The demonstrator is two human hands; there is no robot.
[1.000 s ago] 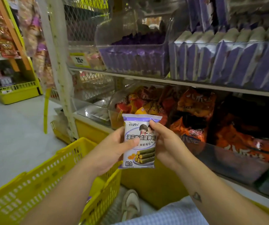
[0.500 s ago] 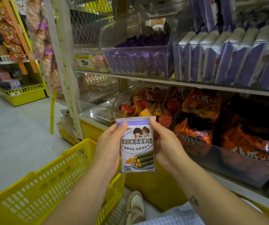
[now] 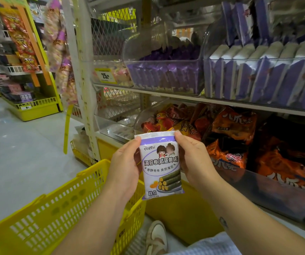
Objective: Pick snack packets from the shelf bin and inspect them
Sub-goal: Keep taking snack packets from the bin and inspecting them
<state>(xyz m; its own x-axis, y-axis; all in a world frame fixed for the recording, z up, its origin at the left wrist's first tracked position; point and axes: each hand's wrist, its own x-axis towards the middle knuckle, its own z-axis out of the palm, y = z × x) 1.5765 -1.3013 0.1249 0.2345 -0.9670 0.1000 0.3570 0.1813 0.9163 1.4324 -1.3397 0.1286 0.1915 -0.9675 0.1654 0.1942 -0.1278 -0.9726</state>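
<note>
Your fingers [image 3: 179, 135] pinch the snack packet [image 3: 161, 166] at its upper corners, with your left hand [image 3: 124, 168] and right hand [image 3: 194, 159] curled round its side edges. It is upright in the air, printed front toward you, before the lower shelf's [image 3: 221, 103] front edge and beside the yellow basket [image 3: 56, 214]. You look to be mid-inspection. The next move calls for turning it over, gently, to check the back and seams. That back is hidden, the bottom print is too small to read, and the purple packets in the clear shelf bin [image 3: 166, 78] are blurred (possibly the same product).
</note>
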